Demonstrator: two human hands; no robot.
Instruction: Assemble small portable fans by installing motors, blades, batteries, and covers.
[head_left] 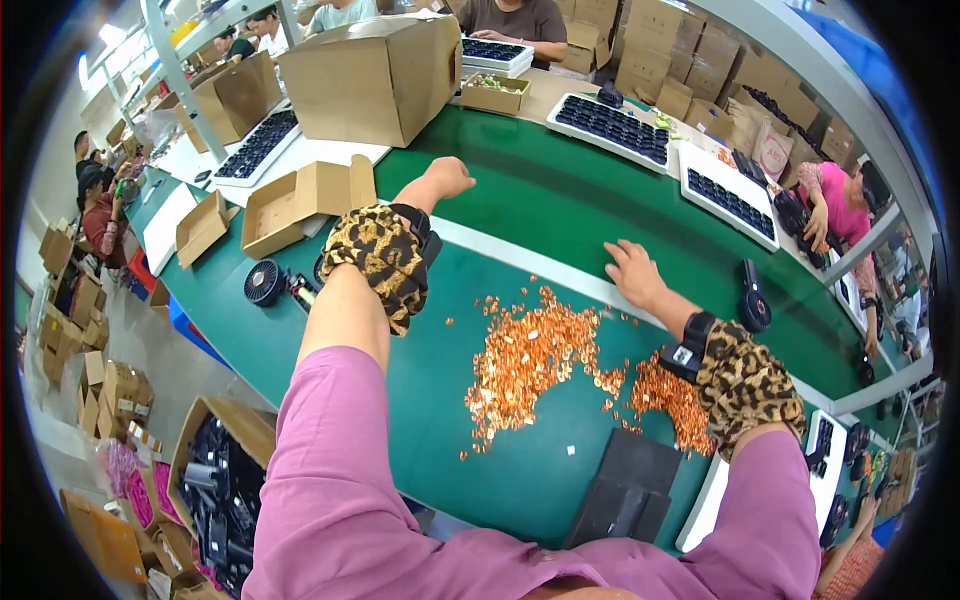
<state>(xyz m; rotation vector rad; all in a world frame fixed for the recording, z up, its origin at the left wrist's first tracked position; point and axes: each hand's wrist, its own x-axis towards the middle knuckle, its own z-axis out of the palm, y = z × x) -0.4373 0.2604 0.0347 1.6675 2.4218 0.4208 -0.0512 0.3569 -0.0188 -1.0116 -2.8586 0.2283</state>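
Note:
Both my arms reach forward over the green workbench (430,370). My left hand (450,177) is over the green conveyor belt (520,190), its fingers curled closed; whatever they might hold is hidden. At the belt's pale near edge, my right hand (635,275) has its fingers apart and holds nothing visible. Below it lies a large loose pile of small copper-coloured parts (520,365). A second, smaller heap of copper parts (670,405) sits beside my right wrist. Each wrist wears a dark strapped device and a leopard-print cuff.
Open cardboard boxes (285,210) and a small black fan (264,283) are at the left. A handheld fan (753,300) lies on the belt. White trays of black parts (610,130) line the far side. Near me lies a black flat case (625,490). Co-workers sit across, one in pink (845,195).

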